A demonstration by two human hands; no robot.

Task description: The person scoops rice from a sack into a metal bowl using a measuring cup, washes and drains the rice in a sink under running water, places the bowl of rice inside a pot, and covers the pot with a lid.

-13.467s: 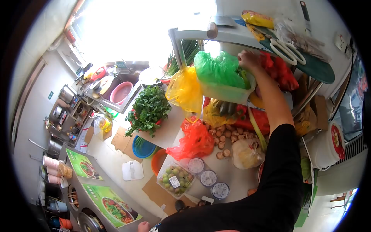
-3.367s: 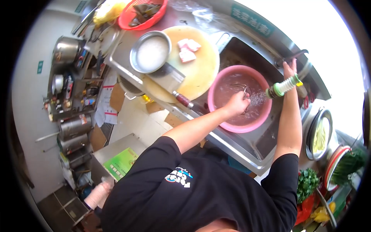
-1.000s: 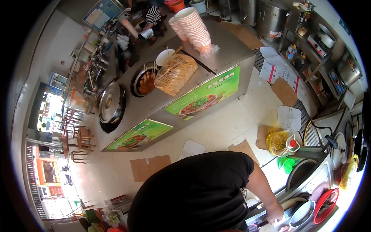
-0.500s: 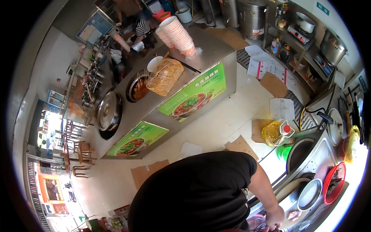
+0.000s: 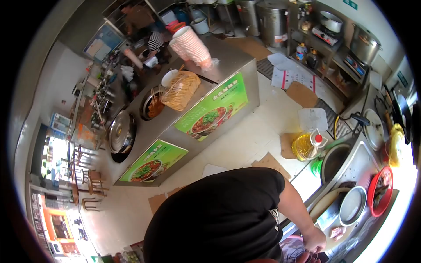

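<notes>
My left hand (image 5: 315, 240), on the bare arm at the lower right, is closed with the fingers curled down. Something thin and dark shows beneath it, too small to name. Beside it is a pinkish basin (image 5: 291, 246), partly hidden by the arm. Fingers at the bottom edge, seemingly of my right hand (image 5: 303, 257), are mostly cut off, so their grip is unclear. Pieces of pale pink meat (image 5: 337, 232) lie right of my left hand on a round board (image 5: 348, 229). A shallow metal bowl (image 5: 352, 205) stands just above the meat.
A red basket (image 5: 380, 191) with dark contents stands beyond the bowl. An oil jug (image 5: 303, 147) and cardboard (image 5: 271, 165) are on the floor. The steel counter (image 5: 237, 49) bears stacked cups (image 5: 191, 46), a bagged food pack (image 5: 180, 90) and a lidded pot (image 5: 122, 131). Other people (image 5: 139, 19) are at the back.
The whole view has shifted, carrying most of the room left and up. My left hand stays low at the right, still closed, and now shows slightly higher in the picture.
</notes>
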